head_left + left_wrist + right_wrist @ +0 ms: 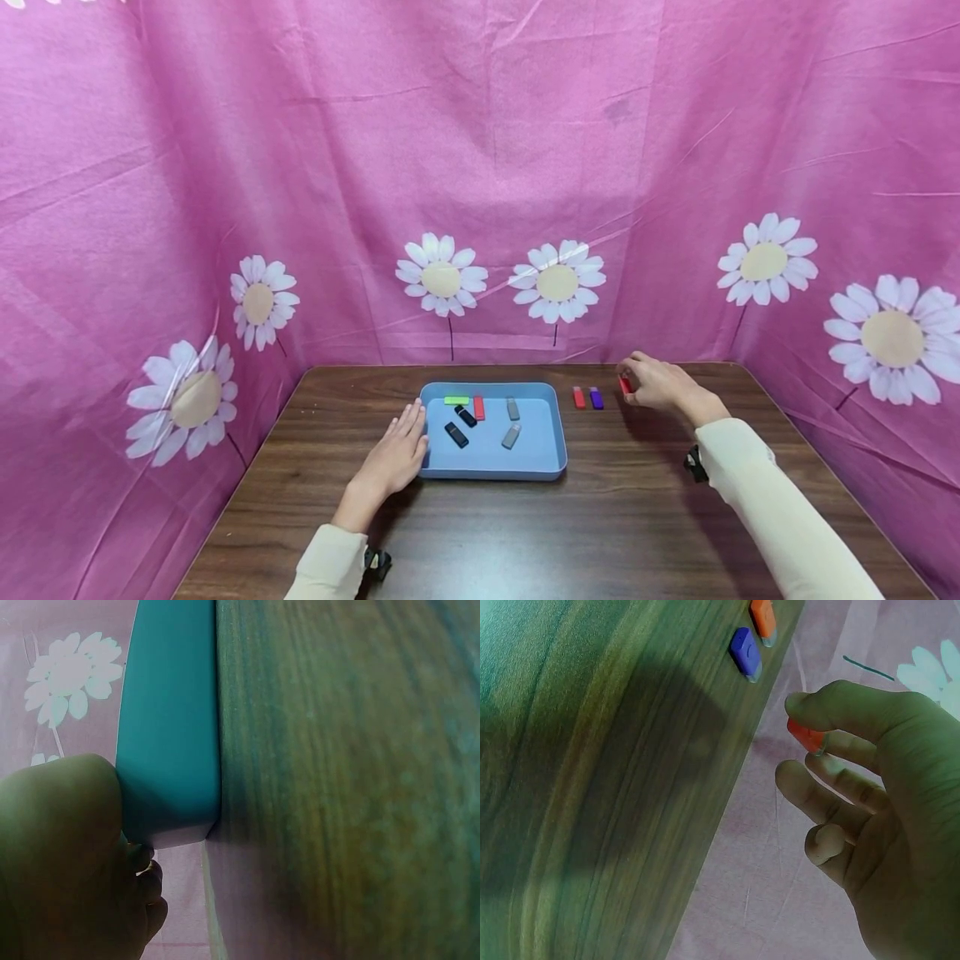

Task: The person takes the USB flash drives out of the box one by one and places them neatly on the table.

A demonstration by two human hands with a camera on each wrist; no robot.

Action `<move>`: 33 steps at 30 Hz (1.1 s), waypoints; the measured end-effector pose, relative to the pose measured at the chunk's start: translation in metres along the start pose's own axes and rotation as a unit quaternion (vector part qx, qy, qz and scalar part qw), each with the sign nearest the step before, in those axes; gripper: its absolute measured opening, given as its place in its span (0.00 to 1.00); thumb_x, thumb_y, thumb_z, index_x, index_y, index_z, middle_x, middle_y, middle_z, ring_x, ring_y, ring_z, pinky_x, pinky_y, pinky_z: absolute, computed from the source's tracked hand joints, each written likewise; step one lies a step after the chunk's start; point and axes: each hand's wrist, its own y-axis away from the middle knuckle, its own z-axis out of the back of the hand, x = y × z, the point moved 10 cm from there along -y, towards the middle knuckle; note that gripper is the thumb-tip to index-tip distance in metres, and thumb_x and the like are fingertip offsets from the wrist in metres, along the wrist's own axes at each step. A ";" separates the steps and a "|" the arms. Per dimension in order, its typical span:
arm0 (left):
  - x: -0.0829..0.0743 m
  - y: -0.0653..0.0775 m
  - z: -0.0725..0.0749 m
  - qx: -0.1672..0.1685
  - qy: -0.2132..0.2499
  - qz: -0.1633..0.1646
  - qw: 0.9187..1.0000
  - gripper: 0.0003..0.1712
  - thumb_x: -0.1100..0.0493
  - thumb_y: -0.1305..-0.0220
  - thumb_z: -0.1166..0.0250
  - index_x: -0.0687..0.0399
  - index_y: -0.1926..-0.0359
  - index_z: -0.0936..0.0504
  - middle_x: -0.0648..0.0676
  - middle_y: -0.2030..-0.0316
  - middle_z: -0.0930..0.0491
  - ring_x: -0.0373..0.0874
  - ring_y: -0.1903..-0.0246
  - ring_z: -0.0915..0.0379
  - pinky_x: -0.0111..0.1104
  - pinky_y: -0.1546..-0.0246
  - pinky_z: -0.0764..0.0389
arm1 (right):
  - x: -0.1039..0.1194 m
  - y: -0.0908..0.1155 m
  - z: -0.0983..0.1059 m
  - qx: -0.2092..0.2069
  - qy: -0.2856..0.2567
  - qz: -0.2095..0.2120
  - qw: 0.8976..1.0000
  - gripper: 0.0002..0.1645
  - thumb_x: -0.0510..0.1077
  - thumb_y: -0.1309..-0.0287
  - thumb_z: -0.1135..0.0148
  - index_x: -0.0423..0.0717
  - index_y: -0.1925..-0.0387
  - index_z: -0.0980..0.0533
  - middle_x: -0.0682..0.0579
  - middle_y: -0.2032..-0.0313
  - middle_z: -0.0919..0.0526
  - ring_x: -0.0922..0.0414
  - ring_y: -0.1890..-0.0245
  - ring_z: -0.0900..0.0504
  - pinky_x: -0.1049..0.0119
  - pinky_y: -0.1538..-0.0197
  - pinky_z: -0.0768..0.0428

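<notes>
Between thumb and fingers my right hand (660,385) pinches a red USB stick (804,736) with a clear cap end, at the back right of the table. To its left a red USB stick (578,397) and a purple one (596,398) lie side by side on the wood. My left hand (393,450) rests with straight fingers along the left wall of a blue tray (487,462). Inside the tray lie a lime green stick (456,401), a red stick (478,407), two black sticks (456,434) and two grey sticks (511,436).
The dark wooden table (495,533) extends in front of the tray and to both sides. A pink curtain (495,167) with white daisies hangs behind its back edge and along both sides.
</notes>
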 end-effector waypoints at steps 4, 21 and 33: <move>-0.002 -0.001 0.001 -0.001 0.001 -0.004 1.000 0.33 0.56 0.15 0.53 0.72 0.19 0.43 0.68 0.17 0.48 0.64 0.16 0.51 0.57 0.17 0.44 | -0.002 -0.002 -0.005 0.003 -0.002 0.000 1.000 0.28 0.45 0.51 0.23 0.43 0.47 0.18 0.46 0.51 0.19 0.48 0.62 0.16 0.42 0.56 0.15; -0.001 0.000 0.001 -0.001 0.005 -0.002 1.000 0.33 0.56 0.15 0.52 0.73 0.19 0.43 0.68 0.17 0.48 0.64 0.17 0.51 0.58 0.16 0.45 | -0.012 -0.005 -0.019 0.039 -0.013 -0.019 0.999 0.31 0.44 0.47 0.23 0.40 0.41 0.19 0.43 0.48 0.19 0.47 0.57 0.16 0.40 0.52 0.15; -0.001 0.000 0.001 -0.008 0.005 -0.005 1.000 0.33 0.57 0.15 0.52 0.73 0.19 0.43 0.68 0.17 0.48 0.64 0.17 0.51 0.58 0.17 0.45 | -0.011 -0.005 -0.032 0.066 -0.019 -0.027 0.997 0.28 0.42 0.45 0.23 0.40 0.43 0.19 0.44 0.51 0.19 0.48 0.57 0.17 0.39 0.49 0.15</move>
